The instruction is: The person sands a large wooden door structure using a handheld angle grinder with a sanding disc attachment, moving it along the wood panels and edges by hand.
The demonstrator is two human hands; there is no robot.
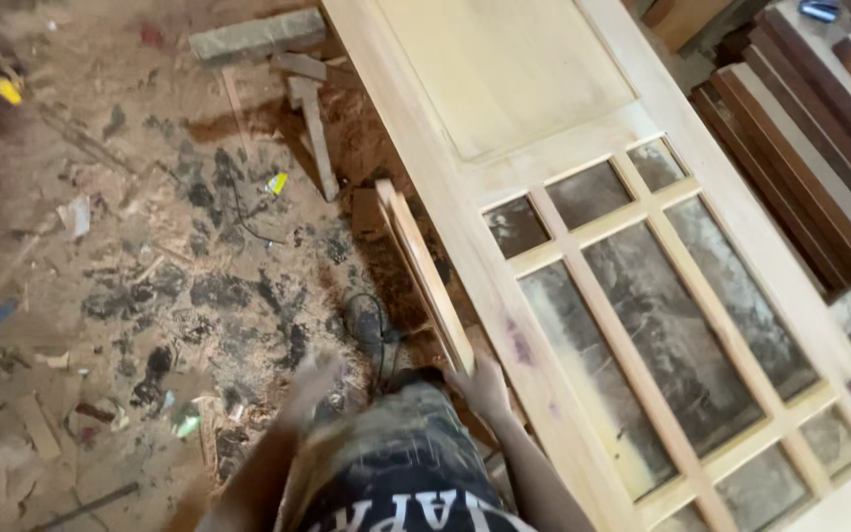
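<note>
The dirt floor point(100, 246) is strewn with sawdust, dark patches and scraps of wood, with a grey stone block point(256, 35) and a short wooden offcut point(314, 138) lying near its top edge. A pale wooden door point(583, 197) with a solid upper panel and open grid panes lies flat over it, a thin wooden strip point(425, 271) leaning along its left edge. Dark wooden planks point(810, 148) are stacked on the right, and a black cable point(371, 330) coils in the sawdust beside the strip.
</note>
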